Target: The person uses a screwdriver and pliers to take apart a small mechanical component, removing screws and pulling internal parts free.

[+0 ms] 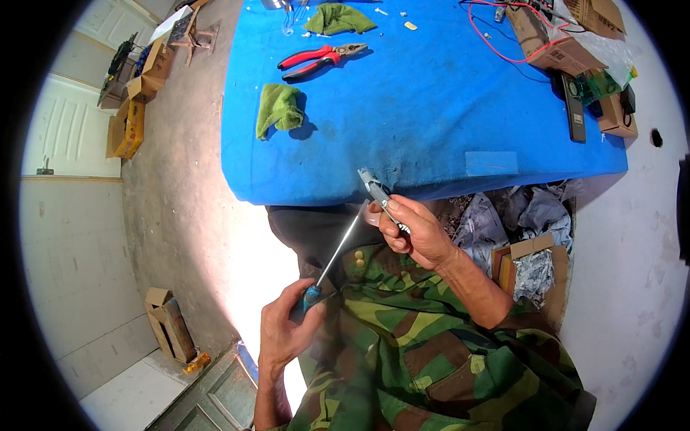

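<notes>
My left hand (291,321) is closed round the blue handle of a screwdriver (341,248). Its long metal shaft slants up to the right, and the tip is close to a small grey metal part (376,189) in my right hand (424,233). Fingers and thumb pinch that narrow, flat-ended piece, and its lower end is partly covered by them. Whether the screwdriver tip touches it I cannot tell. Both hands are over my lap, at the near edge of the blue-covered table (402,108).
Red-handled pliers (322,59) and two green cloths (280,111) (340,19) lie on the table. At its right are cardboard boxes (550,43), a red wire (483,36) and a dark flat device (573,108). Below stands an open box of scraps (535,276).
</notes>
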The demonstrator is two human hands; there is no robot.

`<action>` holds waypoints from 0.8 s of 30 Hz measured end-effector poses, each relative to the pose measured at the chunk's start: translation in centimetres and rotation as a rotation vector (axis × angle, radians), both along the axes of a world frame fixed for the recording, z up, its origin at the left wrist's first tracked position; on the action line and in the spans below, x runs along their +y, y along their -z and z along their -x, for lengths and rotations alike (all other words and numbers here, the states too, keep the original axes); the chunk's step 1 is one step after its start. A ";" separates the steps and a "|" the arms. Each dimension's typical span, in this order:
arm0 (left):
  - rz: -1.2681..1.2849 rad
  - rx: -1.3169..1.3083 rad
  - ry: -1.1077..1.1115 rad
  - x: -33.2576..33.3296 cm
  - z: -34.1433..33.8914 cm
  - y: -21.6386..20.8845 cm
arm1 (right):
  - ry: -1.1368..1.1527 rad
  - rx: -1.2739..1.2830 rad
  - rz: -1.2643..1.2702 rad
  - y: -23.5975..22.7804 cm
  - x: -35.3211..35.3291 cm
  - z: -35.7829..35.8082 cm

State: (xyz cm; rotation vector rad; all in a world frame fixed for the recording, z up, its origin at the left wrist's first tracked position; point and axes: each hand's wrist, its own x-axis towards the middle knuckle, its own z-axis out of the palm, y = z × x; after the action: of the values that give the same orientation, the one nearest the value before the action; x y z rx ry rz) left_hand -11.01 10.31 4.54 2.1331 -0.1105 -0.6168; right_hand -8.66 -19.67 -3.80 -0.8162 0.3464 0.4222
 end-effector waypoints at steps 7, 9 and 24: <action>-0.001 0.006 -0.002 -0.1 -0.1 -0.3 | 0.025 0.051 -0.014 -0.4 0.3 -0.2; 0.014 -0.031 0.017 0.3 0.1 0.3 | 0.017 0.046 0.024 -0.4 0.5 -0.2; -0.005 -0.015 -0.009 0.6 0.3 -0.6 | -0.008 -0.166 0.474 0.3 1.4 0.2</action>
State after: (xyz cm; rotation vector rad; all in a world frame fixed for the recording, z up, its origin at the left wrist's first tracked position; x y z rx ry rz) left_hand -11.26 10.89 5.15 2.1421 -0.1077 -0.5964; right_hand -8.84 -18.25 -4.06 -1.3067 0.2910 0.2785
